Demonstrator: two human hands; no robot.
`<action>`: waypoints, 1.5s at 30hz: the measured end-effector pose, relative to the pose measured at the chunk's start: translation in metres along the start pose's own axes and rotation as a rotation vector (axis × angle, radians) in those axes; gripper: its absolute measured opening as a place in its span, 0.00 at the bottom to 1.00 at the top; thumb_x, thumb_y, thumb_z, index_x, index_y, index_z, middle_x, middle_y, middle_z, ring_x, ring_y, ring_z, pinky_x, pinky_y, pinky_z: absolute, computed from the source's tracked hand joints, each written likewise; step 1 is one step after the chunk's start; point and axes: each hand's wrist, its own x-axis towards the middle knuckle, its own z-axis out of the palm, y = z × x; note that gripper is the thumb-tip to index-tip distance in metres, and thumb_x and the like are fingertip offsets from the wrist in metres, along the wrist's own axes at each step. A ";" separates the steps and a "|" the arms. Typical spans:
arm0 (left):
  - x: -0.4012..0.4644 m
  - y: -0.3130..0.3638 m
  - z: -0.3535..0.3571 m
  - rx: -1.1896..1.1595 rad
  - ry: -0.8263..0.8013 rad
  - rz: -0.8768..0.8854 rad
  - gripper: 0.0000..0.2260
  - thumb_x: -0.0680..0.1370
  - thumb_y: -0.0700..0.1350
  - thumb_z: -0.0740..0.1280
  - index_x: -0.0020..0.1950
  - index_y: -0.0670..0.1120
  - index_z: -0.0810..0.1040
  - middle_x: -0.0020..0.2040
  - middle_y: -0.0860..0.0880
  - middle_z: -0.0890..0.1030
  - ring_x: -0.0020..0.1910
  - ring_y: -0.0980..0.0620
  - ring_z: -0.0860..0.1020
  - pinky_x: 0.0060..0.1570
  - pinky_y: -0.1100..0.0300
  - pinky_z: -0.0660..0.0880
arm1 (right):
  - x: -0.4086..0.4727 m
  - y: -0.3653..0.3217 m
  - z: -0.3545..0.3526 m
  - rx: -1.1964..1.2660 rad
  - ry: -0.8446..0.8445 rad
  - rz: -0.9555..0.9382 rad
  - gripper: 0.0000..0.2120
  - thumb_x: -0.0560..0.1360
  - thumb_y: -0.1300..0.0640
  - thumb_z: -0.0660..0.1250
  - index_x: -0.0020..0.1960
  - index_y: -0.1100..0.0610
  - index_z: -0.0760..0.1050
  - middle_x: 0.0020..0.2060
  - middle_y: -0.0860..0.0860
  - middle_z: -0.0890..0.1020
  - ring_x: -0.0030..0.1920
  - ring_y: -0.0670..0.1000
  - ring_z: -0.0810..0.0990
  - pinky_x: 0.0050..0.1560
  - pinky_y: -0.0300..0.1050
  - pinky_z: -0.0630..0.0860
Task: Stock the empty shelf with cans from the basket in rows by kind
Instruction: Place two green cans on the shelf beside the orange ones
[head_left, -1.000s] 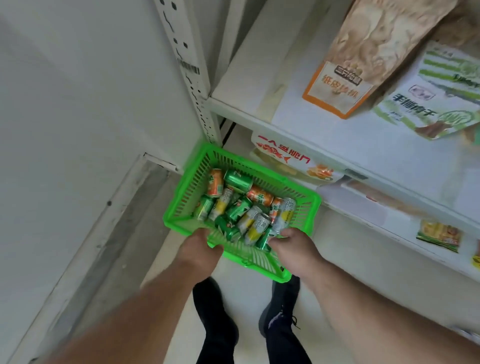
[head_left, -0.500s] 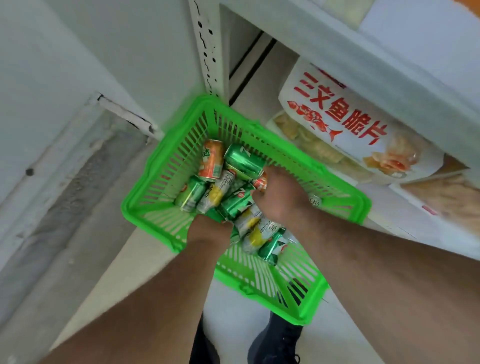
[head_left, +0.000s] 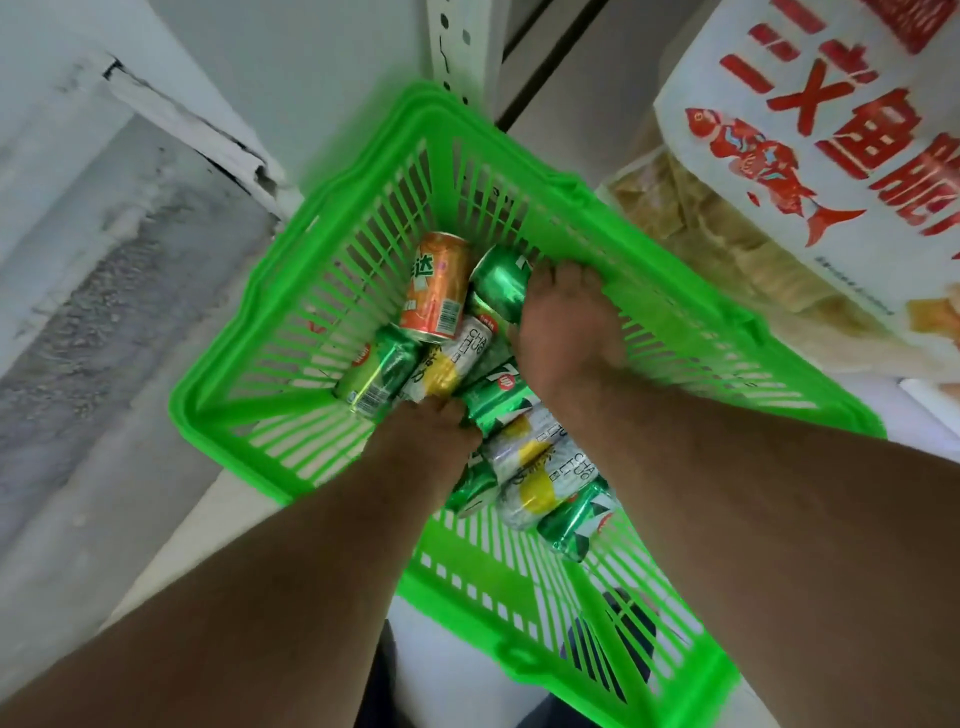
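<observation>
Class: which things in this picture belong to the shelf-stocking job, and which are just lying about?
Job: green basket; orange can; green cans; white-and-yellow cans; left hand; right hand.
Lying about: fish-print snack bag; shelf upright.

Cans (head_left: 436, 291) piled in basket (head_left: 291, 332); both hands among them; snack bag (head_left: 831, 156) on shelf, right of basket.

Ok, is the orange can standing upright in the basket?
No, the orange can lies on its side atop the other cans at the far end of the green basket.
</observation>
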 end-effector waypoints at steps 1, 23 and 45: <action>0.004 -0.003 0.000 0.056 -0.043 0.046 0.28 0.77 0.45 0.69 0.77 0.52 0.66 0.75 0.41 0.64 0.72 0.39 0.66 0.67 0.44 0.69 | 0.001 -0.003 0.005 0.003 0.010 0.025 0.34 0.75 0.49 0.74 0.73 0.63 0.66 0.64 0.61 0.73 0.64 0.61 0.74 0.59 0.54 0.77; -0.138 -0.007 -0.082 -1.106 0.363 -0.262 0.24 0.64 0.57 0.80 0.55 0.58 0.74 0.47 0.58 0.81 0.47 0.59 0.80 0.44 0.62 0.74 | -0.153 0.057 -0.114 1.195 0.003 0.367 0.28 0.68 0.53 0.82 0.60 0.50 0.69 0.47 0.42 0.80 0.47 0.41 0.81 0.51 0.45 0.78; -0.587 0.164 -0.485 -1.219 0.600 0.240 0.14 0.71 0.46 0.79 0.54 0.48 0.81 0.44 0.53 0.87 0.37 0.55 0.85 0.37 0.57 0.79 | -0.509 0.130 -0.604 1.601 0.548 0.424 0.27 0.65 0.37 0.78 0.59 0.47 0.77 0.50 0.47 0.86 0.50 0.47 0.85 0.55 0.56 0.83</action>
